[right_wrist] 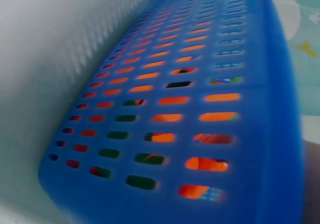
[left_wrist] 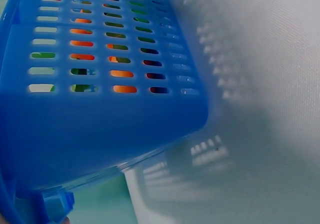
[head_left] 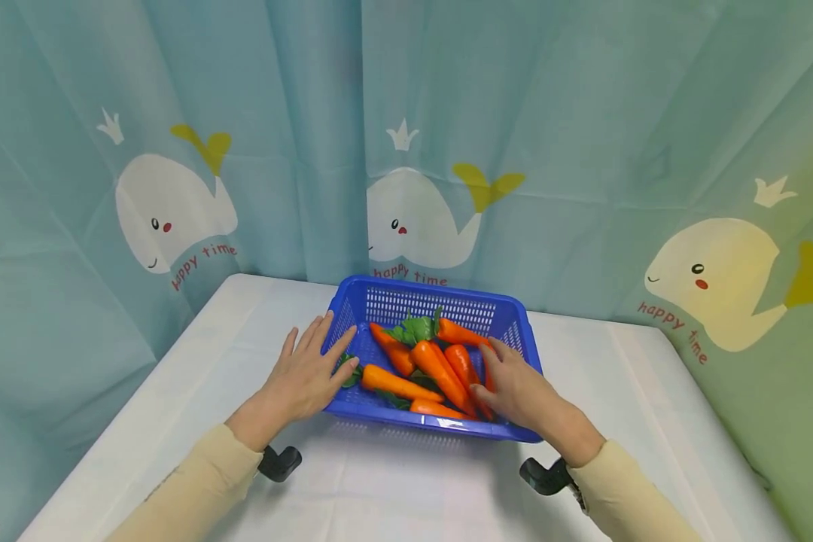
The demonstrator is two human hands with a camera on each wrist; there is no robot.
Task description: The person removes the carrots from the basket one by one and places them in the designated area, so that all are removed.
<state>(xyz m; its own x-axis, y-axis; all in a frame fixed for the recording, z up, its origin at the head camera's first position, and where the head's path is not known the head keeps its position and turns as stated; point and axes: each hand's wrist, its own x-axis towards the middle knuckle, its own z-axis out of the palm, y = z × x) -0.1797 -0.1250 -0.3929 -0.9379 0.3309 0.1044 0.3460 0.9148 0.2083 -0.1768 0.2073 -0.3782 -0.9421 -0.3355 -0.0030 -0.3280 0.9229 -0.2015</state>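
Observation:
A blue plastic basket (head_left: pixel 420 423) with slotted walls stands on the white-covered table, holding several orange carrots (head_left: pixel 439 370) with green leaves (head_left: pixel 415 330). Over the basket's left rim lies my left hand (head_left: pixel 305 380), its fingers spread and fairly straight, holding nothing. My right hand (head_left: pixel 523 390) reaches over the right rim, with loosely bent fingers beside the carrots at that side; whether they touch one cannot be told. Close up in the left wrist view is the basket's wall (left_wrist: pixel 100 121). Orange shows through the slots of the basket wall (right_wrist: pixel 95 194) in the right wrist view.
The white tablecloth (head_left: pixel 406 489) stretches in front of the basket and to both sides. A pale blue-green curtain (head_left: pixel 569 113) with printed whales hangs right behind the table and along its sides. Black camera mounts (head_left: pixel 280 464) sit under both wrists.

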